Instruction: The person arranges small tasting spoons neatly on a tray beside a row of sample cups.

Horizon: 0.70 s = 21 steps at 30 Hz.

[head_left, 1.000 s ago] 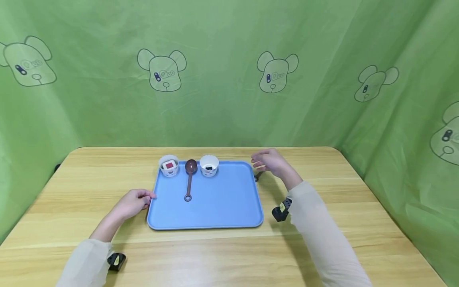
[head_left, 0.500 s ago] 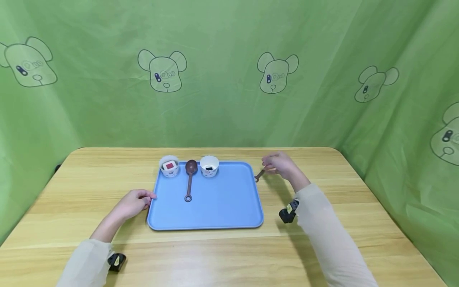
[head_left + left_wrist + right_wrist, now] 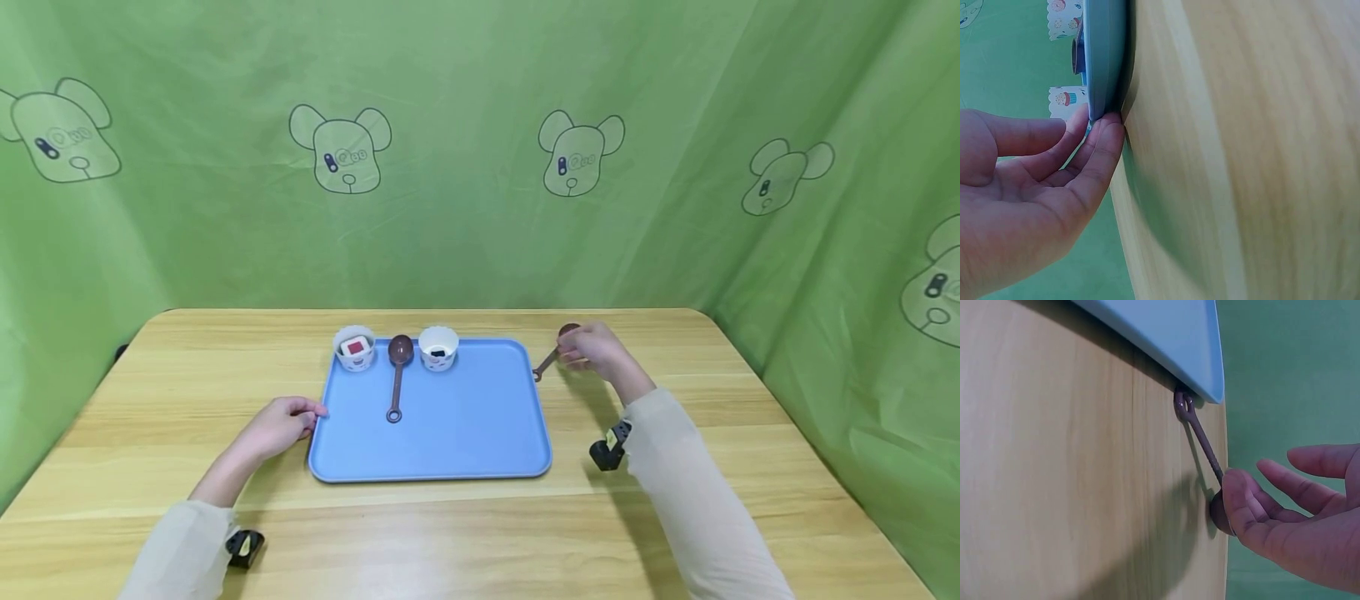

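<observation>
My left hand [image 3: 273,427] rests at the left edge of the blue tray [image 3: 472,433]. In the left wrist view its fingertips touch the tray's rim, with the thumb apart from it. Right of the tray, my right hand [image 3: 598,348] is at the bowl of a brown spoon [image 3: 1205,445] on the table. Its fingers overlap the bowl and its thumb stands away. The spoon's ringed handle end lies right beside the tray's edge. On the tray lies a second brown spoon [image 3: 397,385], between two white paper baking cups.
The left baking cup [image 3: 356,362] holds a white-and-red block [image 3: 355,346]. Inside the right baking cup [image 3: 438,337] is a small black piece [image 3: 438,354]. A green curtain [image 3: 465,250] with bear-head drawings hangs behind the wooden table [image 3: 420,542].
My right hand has moved right and slightly nearer, from beside the tray's far right corner to the spoon's bowl, uncovering its handle. The left hand and tray have not moved.
</observation>
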### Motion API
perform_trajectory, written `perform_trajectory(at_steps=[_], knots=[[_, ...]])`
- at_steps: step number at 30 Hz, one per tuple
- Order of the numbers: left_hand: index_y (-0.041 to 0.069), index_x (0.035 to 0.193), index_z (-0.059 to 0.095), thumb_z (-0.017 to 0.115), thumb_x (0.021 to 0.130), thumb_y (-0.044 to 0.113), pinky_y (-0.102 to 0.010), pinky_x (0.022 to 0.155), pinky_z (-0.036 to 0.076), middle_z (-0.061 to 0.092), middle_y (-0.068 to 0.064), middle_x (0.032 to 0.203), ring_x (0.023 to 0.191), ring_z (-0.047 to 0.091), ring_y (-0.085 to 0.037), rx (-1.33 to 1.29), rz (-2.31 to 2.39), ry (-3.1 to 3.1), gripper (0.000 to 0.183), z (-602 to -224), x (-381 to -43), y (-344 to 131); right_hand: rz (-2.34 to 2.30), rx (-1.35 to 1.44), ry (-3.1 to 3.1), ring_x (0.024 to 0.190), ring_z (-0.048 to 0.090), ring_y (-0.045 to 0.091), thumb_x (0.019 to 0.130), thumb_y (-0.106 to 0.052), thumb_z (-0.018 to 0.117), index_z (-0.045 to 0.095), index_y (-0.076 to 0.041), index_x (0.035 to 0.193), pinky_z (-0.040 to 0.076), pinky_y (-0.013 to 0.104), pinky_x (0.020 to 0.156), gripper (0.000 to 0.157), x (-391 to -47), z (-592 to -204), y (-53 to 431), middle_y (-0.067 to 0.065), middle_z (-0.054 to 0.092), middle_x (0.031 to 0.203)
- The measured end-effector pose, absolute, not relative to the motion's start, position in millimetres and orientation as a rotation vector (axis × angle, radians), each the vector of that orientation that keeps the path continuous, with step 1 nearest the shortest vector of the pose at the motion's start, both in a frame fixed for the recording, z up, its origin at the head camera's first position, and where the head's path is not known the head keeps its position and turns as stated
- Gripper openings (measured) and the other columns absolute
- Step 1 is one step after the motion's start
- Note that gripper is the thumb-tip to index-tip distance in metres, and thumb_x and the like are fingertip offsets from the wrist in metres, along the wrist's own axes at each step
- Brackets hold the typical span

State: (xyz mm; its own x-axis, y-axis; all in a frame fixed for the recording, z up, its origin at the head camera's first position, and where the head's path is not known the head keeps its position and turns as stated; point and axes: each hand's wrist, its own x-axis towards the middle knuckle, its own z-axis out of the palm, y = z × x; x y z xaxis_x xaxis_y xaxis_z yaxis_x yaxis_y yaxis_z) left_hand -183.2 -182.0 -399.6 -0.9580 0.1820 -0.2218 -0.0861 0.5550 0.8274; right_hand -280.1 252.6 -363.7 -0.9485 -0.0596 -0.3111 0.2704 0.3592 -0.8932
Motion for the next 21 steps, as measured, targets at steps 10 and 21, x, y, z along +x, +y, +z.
perform_trajectory(at_steps=[10, 21], knots=[[-0.014, 0.103, 0.056, 0.037, 0.091, -0.004, -0.031, 0.073, 0.048, 0.056, -0.018, 0.094, 0.085, 0.053, -0.022, 0.082, 1.347, 2.518, 0.024, -399, -184, -182, -1.647, 0.237, 2.287, 0.082, 0.055, 0.025, 0.088, 0.002, 0.045, 0.041, 0.020, 0.121, 0.043, 0.045, 0.090, 0.038, -279, -370, 256, 0.020, 0.054, 0.095], [-0.014, 0.103, 0.056, 0.038, 0.091, -0.004, -0.032, 0.074, 0.049, 0.056, -0.019, 0.096, 0.086, 0.053, -0.022, 0.087, 1.354, 2.518, 0.025, -401, -184, -182, -1.677, 0.220, 2.259, 0.076, 0.057, 0.021, 0.090, 0.001, 0.045, 0.041, 0.020, 0.121, 0.045, 0.042, 0.087, 0.037, -277, -376, 257, 0.016, 0.056, 0.088]])
